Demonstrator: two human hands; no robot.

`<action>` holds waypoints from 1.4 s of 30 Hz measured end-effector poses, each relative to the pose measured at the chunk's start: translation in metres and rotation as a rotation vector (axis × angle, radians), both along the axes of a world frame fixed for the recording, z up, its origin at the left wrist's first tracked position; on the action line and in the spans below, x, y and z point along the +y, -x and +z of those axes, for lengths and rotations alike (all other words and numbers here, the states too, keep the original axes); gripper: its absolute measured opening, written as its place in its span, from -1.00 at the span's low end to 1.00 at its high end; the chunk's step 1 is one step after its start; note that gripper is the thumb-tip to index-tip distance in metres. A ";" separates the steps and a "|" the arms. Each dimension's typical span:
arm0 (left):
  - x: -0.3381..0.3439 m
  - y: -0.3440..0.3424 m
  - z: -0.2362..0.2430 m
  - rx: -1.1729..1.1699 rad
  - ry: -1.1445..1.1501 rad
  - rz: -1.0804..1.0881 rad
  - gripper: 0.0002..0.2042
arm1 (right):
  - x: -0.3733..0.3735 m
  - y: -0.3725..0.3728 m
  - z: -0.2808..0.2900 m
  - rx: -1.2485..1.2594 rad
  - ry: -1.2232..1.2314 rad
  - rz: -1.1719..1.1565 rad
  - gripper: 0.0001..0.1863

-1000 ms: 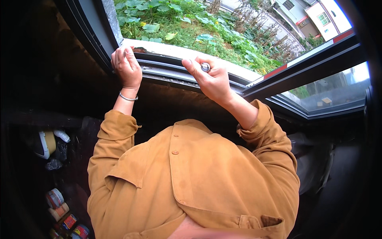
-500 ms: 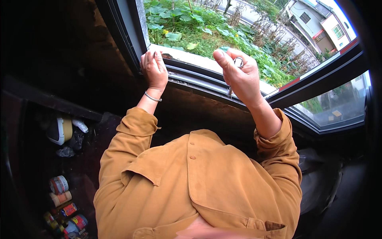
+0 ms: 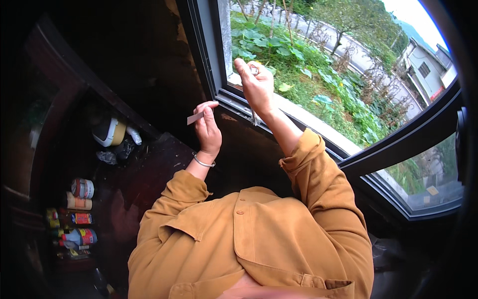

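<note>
Two hands raised near the window frame (image 3: 279,107): left hand (image 3: 206,127) pinching a strip (image 3: 195,118), right hand (image 3: 256,84) closed.

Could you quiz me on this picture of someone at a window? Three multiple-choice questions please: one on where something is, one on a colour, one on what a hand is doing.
1. Where are the cans and jars?
A. On the window sill
B. Low at the person's left, in the dark
C. In the right hand

2. What colour is the shirt?
A. Mustard brown
B. Blue
C. White

3. What is the left hand doing?
A. Hanging open and empty
B. Pinching a small flat strip
C. Gripping the bracelet

Answers:
1 B: the cans and jars stand at the lower left, far from the window frame.
2 A: the shirt is mustard brown.
3 B: the left hand pinches a strip at its fingertips.
</note>
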State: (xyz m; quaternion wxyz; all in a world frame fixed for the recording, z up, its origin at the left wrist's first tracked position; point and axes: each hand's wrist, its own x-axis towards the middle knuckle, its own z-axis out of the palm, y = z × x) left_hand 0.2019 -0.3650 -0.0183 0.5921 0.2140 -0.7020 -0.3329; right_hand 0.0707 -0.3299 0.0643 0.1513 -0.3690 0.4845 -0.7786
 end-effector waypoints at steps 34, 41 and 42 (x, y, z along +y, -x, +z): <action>0.108 -0.232 -0.063 -0.140 -0.347 0.450 -0.67 | -0.013 0.019 0.007 -0.044 0.186 0.057 -0.68; 0.106 -0.235 -0.059 -0.138 -0.345 0.451 -0.65 | 0.074 0.006 0.045 0.291 -0.262 0.115 -0.58; 0.104 -0.231 -0.057 -0.144 -0.340 0.436 -0.66 | 0.082 0.006 0.043 0.344 -0.299 0.114 -0.57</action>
